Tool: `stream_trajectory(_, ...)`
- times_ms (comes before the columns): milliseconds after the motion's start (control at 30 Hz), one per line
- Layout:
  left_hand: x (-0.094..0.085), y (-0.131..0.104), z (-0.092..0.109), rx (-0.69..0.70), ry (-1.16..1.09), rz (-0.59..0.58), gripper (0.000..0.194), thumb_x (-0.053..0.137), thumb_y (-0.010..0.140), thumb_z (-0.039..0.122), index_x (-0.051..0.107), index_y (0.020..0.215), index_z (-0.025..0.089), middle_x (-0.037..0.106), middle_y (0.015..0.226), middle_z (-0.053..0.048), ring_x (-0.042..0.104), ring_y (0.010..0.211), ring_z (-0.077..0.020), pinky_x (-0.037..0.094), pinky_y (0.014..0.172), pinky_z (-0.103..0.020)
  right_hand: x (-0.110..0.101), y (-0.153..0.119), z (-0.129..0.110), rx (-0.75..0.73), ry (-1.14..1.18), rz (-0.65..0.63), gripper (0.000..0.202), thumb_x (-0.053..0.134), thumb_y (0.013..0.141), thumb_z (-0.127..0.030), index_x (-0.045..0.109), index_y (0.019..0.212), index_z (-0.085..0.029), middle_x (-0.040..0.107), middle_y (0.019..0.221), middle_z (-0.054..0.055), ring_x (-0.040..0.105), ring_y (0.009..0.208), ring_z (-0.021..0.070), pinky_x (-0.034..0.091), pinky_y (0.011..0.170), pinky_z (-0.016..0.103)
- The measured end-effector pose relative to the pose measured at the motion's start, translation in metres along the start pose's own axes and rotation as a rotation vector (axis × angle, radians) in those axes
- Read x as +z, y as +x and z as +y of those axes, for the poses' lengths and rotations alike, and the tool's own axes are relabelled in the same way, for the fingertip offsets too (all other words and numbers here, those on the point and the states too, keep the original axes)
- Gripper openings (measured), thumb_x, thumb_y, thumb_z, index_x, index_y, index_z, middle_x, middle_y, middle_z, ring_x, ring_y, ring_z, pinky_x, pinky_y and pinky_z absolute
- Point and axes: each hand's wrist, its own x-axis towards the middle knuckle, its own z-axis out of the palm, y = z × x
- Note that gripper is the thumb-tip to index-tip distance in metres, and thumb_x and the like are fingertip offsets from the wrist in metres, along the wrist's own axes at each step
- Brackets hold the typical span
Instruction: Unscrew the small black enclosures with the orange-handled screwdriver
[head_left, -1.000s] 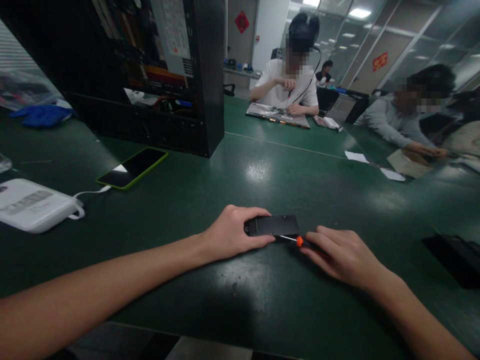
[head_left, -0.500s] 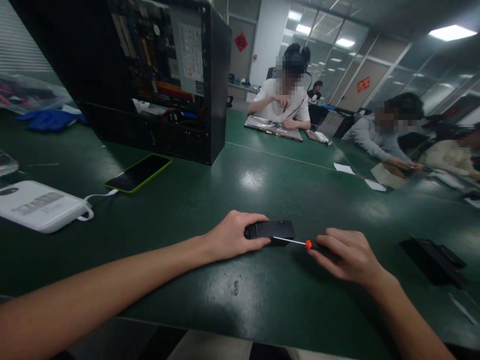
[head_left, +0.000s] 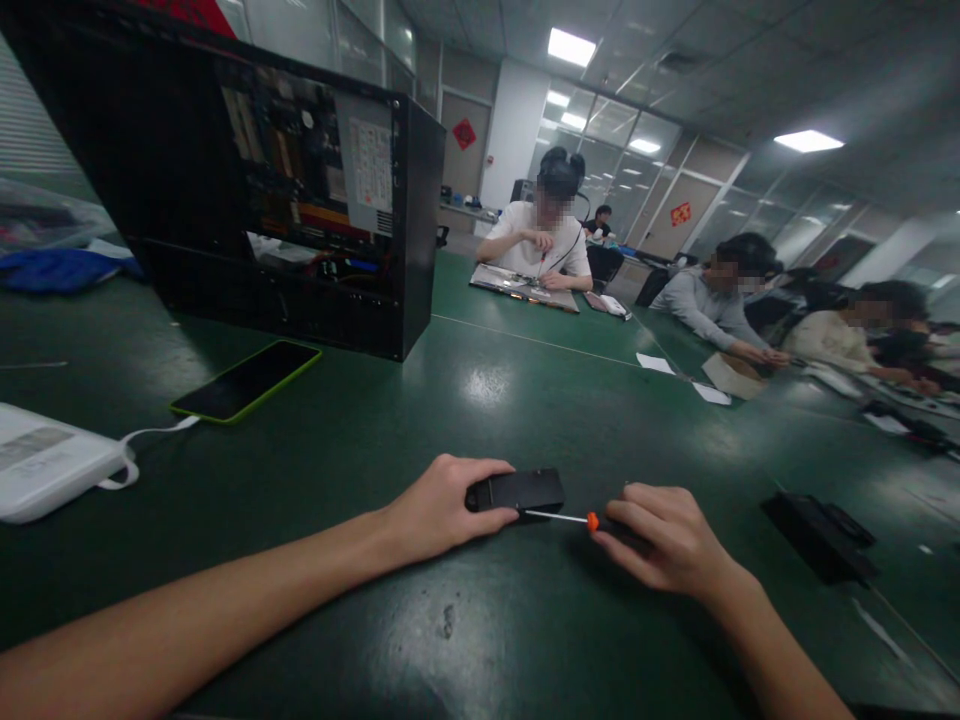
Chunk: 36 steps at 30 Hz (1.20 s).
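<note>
A small black rectangular box point(head_left: 527, 489) lies on the green tabletop, its kind not clear from here. Fingers and thumb of my left hand point(head_left: 450, 505) clasp its left end from both sides. My right hand point(head_left: 664, 540) is closed round the dark handle of a screwdriver point(head_left: 559, 517) with an orange collar. The thin metal shaft points left, and its tip meets the near edge of the box, close to my left thumb. Whether the tip sits in a screw is too small to see.
An open black computer case point(head_left: 416, 230) stands at the back left. Nearer are a phone point(head_left: 251, 382) and a white power bank point(head_left: 56, 465) joined by a cable. A black part point(head_left: 821, 535) lies at right. Across the table, a person point(head_left: 536, 240) works over a flat panel.
The camera view has shifted up and to the right, so the scene sits lower and further left. Both hands keep their holds on the box and the screwdriver.
</note>
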Motion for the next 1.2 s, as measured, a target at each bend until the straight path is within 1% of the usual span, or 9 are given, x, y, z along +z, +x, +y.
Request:
stream_trajectory(200, -0.001, 0.0, 0.001, -0.007, -0.009, 0.009, 0.042, 0.078, 0.089, 0.039, 0.074, 0.126, 0.019, 0.081, 0.111, -0.006, 0.077, 0.089, -0.0214, 0.057, 0.078, -0.029, 0.004, 0.002, -0.005, 0.001, -0.038, -0.003, 0.011, 0.064, 0.099, -0.028, 0.065, 0.097, -0.017, 0.062, 0.073, 0.002, 0.053, 0.059, 0.0125, 0.037, 0.053, 0.028)
stream_trajectory(367, 0.001, 0.001, 0.0, 0.003, -0.002, 0.01, 0.041, 0.078, 0.088, 0.038, 0.074, 0.124, 0.018, 0.081, 0.11, -0.006, 0.077, 0.089, -0.0218, 0.057, 0.078, -0.029, 0.012, 0.007, -0.012, -0.002, -0.051, -0.028, 0.018, 0.059, 0.102, -0.031, 0.065, 0.092, -0.017, 0.059, 0.07, 0.001, 0.051, 0.057, 0.0124, 0.034, 0.053, 0.029)
stream_trajectory(467, 0.002, 0.001, -0.001, 0.009, 0.018, 0.02, 0.042, 0.078, 0.088, 0.038, 0.074, 0.125, 0.018, 0.081, 0.112, -0.007, 0.078, 0.093, -0.0228, 0.057, 0.081, -0.03, 0.018, 0.008, -0.011, 0.019, -0.018, -0.05, 0.024, 0.057, 0.105, -0.036, 0.066, 0.092, -0.017, 0.06, 0.071, 0.001, 0.052, 0.058, 0.0114, 0.035, 0.054, 0.027)
stream_trajectory(567, 0.003, 0.001, -0.002, 0.018, 0.043, 0.026, 0.046, 0.08, 0.087, 0.04, 0.073, 0.128, 0.018, 0.081, 0.114, -0.008, 0.077, 0.095, -0.024, 0.058, 0.086, -0.032, 0.027, 0.009, -0.006, 0.066, 0.047, -0.085, 0.029, 0.055, 0.107, -0.041, 0.067, 0.096, -0.017, 0.062, 0.075, 0.001, 0.056, 0.061, 0.0109, 0.036, 0.056, 0.026)
stream_trajectory(667, 0.003, 0.001, -0.003, 0.025, 0.038, 0.016, 0.047, 0.08, 0.087, 0.04, 0.073, 0.128, 0.018, 0.081, 0.113, -0.008, 0.077, 0.094, -0.0236, 0.057, 0.084, -0.031, 0.034, 0.009, -0.003, 0.092, 0.092, -0.104, 0.031, 0.054, 0.107, -0.043, 0.067, 0.097, -0.017, 0.063, 0.078, 0.001, 0.057, 0.064, 0.0107, 0.037, 0.058, 0.025)
stream_trajectory(767, 0.004, 0.001, -0.004, 0.018, 0.031, 0.016, 0.045, 0.08, 0.088, 0.039, 0.074, 0.127, 0.019, 0.081, 0.113, -0.006, 0.077, 0.095, -0.0229, 0.057, 0.082, -0.029, 0.039, 0.009, -0.005, 0.101, 0.109, -0.097, 0.029, 0.055, 0.106, -0.042, 0.066, 0.098, -0.017, 0.063, 0.078, 0.001, 0.058, 0.064, 0.0111, 0.038, 0.059, 0.025)
stream_trajectory(967, 0.005, 0.0, -0.006, 0.008, 0.01, 0.029, 0.047, 0.082, 0.086, 0.037, 0.073, 0.129, 0.019, 0.081, 0.115, -0.005, 0.077, 0.096, -0.022, 0.056, 0.085, -0.029, 0.045, 0.006, -0.014, 0.131, 0.124, -0.079, 0.032, 0.049, 0.109, -0.041, 0.065, 0.097, -0.016, 0.062, 0.076, 0.001, 0.057, 0.061, 0.0113, 0.041, 0.058, 0.024)
stream_trajectory(1200, 0.005, 0.0, -0.004, -0.006, 0.002, 0.031, 0.046, 0.083, 0.085, 0.036, 0.074, 0.127, 0.018, 0.081, 0.115, -0.005, 0.077, 0.097, -0.023, 0.056, 0.086, -0.03, 0.049, 0.007, -0.015, 0.11, 0.129, -0.039, 0.031, 0.045, 0.11, -0.039, 0.063, 0.099, -0.016, 0.063, 0.076, 0.001, 0.058, 0.061, 0.0113, 0.043, 0.059, 0.023)
